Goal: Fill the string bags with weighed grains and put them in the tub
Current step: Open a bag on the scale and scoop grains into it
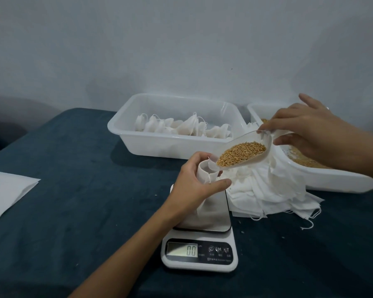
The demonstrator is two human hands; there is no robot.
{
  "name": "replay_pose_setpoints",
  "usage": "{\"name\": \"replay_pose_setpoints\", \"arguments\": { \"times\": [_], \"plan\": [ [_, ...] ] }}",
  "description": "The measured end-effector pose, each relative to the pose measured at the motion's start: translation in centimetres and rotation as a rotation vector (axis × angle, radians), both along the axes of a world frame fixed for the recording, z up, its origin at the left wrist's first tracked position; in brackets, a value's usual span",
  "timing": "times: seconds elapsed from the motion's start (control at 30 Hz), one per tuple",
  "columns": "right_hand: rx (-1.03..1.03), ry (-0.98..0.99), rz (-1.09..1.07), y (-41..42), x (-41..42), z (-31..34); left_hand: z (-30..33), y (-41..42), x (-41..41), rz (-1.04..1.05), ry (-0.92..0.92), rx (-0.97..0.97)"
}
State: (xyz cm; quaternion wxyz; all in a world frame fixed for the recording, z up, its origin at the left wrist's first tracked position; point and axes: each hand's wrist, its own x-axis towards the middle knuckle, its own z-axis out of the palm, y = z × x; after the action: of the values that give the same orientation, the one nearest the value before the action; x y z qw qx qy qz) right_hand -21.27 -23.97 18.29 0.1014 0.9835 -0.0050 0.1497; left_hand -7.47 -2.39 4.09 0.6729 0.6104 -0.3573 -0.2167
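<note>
Over one scale point(199, 239): your left hand point(195, 181) grips one bag point(205, 172); right hand point(310, 130) pinches one grain-filled scoop point(243, 152). Two tubs point(151, 143) behind.

Light is dim and cool. Soft shadows fall left of the tub point(177, 145), beyond the left hand point(197, 181). The edges bend and soften; the scale point(199, 254) display glares slightly.

Scale point(199, 252) display reads 0.0; btns marked M and T, small brand text unreadable
</note>
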Motion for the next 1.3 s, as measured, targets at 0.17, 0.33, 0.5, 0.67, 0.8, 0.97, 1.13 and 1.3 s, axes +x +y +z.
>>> {"name": "replay_pose_setpoints", "arguments": {
  "times": [0.17,0.33,0.5,0.67,0.8,0.97,1.13,1.3],
  "plan": [
    [-0.064,-0.025,0.032,-0.02,0.37,-0.22,0.06,0.01,-0.1,0.004,-0.024,0.018],
    [-0.089,-0.028,0.053,-0.09,0.65,-0.38,0.0,-0.06,-0.04,0.013,-0.033,0.037],
    [-0.109,-0.021,0.057,0.14,0.76,-0.32,-0.04,-0.1,0.01,0.014,-0.039,0.032],
    [-0.102,-0.026,0.056,0.41,0.77,-0.28,-0.08,-0.05,-0.03,0.003,-0.039,0.023],
    [-0.093,-0.014,0.048,0.32,0.62,-0.24,-0.11,-0.07,0.05,0.004,-0.028,-0.004],
    [-0.092,-0.022,0.057,0.39,0.64,-0.36,-0.18,-0.03,0.06,-0.008,-0.021,-0.01],
    [-0.096,-0.034,0.074,0.35,0.7,-0.49,-0.11,-0.08,0.05,-0.004,-0.014,-0.02],
    [-0.113,-0.03,0.068,0.35,0.8,-0.59,-0.24,-0.12,0.02,0.003,-0.021,-0.006]
  ]
}}
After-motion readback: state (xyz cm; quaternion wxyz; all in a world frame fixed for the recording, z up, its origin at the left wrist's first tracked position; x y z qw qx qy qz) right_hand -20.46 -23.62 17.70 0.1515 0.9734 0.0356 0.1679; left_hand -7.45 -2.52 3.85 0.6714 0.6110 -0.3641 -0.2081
